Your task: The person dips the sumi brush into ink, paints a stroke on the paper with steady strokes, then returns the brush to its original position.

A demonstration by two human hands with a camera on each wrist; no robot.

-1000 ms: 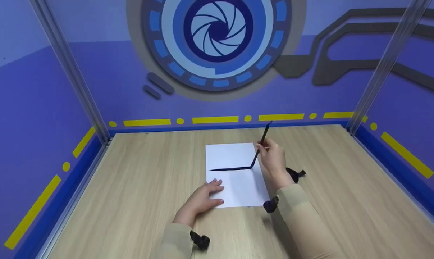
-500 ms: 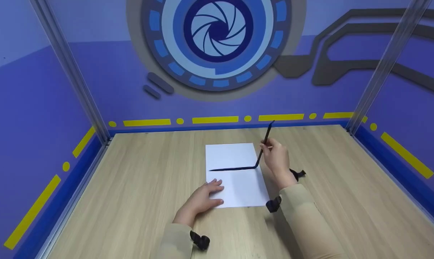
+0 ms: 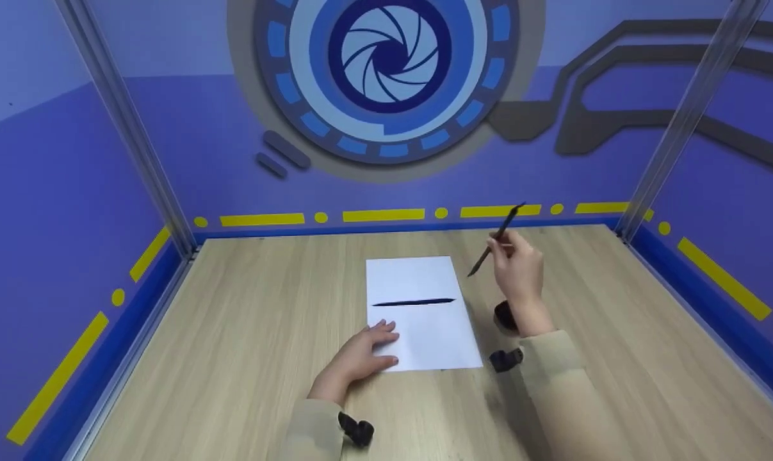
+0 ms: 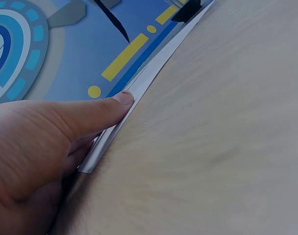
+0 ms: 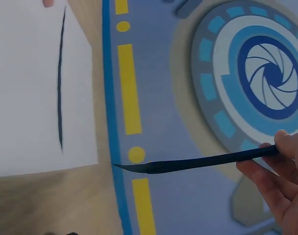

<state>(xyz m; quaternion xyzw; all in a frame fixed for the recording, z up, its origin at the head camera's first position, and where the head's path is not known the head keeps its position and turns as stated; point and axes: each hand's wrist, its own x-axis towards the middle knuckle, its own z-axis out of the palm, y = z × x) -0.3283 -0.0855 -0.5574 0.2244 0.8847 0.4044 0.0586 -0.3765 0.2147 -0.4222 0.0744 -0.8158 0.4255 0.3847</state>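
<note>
A white sheet of paper (image 3: 424,339) lies on the table, with one horizontal black stroke (image 3: 414,302) across its middle. My left hand (image 3: 360,352) rests flat on the paper's lower left edge, fingers spread; the thumb (image 4: 122,98) lies on the sheet in the left wrist view. To the right of the paper, my right hand (image 3: 519,266) pinches a slim black brush (image 3: 506,223) between thumb and fingers. The brush leans, its dark pointed tip (image 5: 134,168) raised off the sheet just beyond its right edge.
A small round black dish (image 3: 504,315) stands right of the paper, partly hidden behind the right wrist. Black wrist cameras sit on both sleeves. Blue patterned walls enclose the wooden table (image 3: 264,307) at the back and sides.
My right hand has dragged the brush slightly right, lengthening the stroke, then lifted it off the paper and moved right. The bent bristles are straight now. The left hand has stayed still.
</note>
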